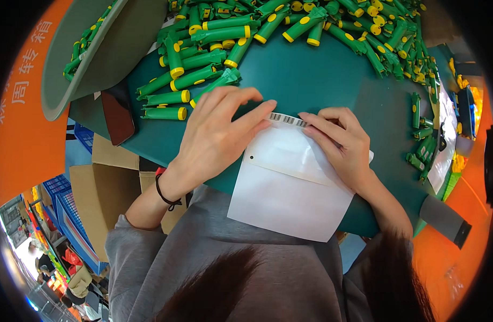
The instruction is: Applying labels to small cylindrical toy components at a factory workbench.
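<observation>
Both hands are down on a white plastic bag [289, 182] that lies flat at the near edge of the teal bench [311, 80], its lower part hanging over the edge toward the person's grey sweater [246, 252]. The left hand [214, 134] lies spread over the bag's upper left corner, fingers stretched out and pressing along the top edge, not closed around anything; a black band [166, 196] circles that wrist. The right hand [343, 142] presses the upper right part of the bag, fingertips meeting the same top edge from the other side. Between the two sets of fingertips sits a narrow barcode strip [287, 119], and the way both hands bear on it looks to me like flattening or holding the strip and the flap so they stay put on the slippery film. Keeping the bag at the bench's edge leaves it close to the body and apart from the clutter beyond. That clutter is a big heap of green and yellow plastic pieces [289, 27] filling the far side of the bench, with a few strays [421, 134] off to the right. A grey tray [96, 53] with more such pieces tilts at the upper left, a dark phone [118, 115] lies just below it, and cardboard boxes [101, 188] stand on the floor to the left.
</observation>
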Tool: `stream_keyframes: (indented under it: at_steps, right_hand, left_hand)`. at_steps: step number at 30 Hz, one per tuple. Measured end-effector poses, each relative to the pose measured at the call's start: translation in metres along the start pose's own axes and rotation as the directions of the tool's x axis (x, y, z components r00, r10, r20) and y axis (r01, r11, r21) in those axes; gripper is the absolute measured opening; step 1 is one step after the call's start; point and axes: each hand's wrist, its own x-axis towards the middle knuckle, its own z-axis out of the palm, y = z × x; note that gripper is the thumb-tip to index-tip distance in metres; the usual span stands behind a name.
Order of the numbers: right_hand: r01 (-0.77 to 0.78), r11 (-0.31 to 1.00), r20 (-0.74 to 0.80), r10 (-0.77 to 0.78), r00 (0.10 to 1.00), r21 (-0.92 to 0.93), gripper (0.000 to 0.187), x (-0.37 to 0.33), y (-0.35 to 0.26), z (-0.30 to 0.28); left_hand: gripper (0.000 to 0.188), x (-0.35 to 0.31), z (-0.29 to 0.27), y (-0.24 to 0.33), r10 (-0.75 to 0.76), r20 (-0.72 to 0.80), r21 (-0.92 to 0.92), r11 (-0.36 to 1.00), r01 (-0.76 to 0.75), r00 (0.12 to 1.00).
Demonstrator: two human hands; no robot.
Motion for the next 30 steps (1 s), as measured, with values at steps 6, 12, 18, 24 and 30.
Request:
stream_keyframes:
  at_steps: [6,12,18,24,30]
  right_hand:
    - [0.121,0.992,0.091,-0.118,0.989,-0.029,0.031,0.008,0.005,-0.001]
    - [0.109,0.994,0.104,-0.112,0.988,0.033,0.032,0.009,0.004,-0.004]
    - [0.117,0.991,0.176,-0.126,0.976,0.061,0.031,0.02,0.01,-0.007]
    - [0.073,0.995,0.163,-0.084,0.983,0.073,0.03,0.019,0.008,-0.006]
    - [0.072,0.995,0.16,-0.083,0.984,0.07,0.03,0.02,0.007,-0.006]
  left_hand:
    - [0.035,-0.008,0.004,-0.003,0.073,0.016,0.235,0.969,-0.075,0.997]
    - [0.037,-0.007,0.003,-0.006,0.175,0.032,0.241,0.954,-0.177,0.984]
    - [0.042,-0.003,0.005,-0.008,0.223,0.009,0.219,0.951,-0.219,0.975]
    - [0.036,-0.002,0.012,-0.009,0.143,-0.054,0.13,0.982,-0.135,0.988]
    - [0.035,-0.006,0.01,-0.012,0.181,-0.028,0.169,0.97,-0.174,0.983]
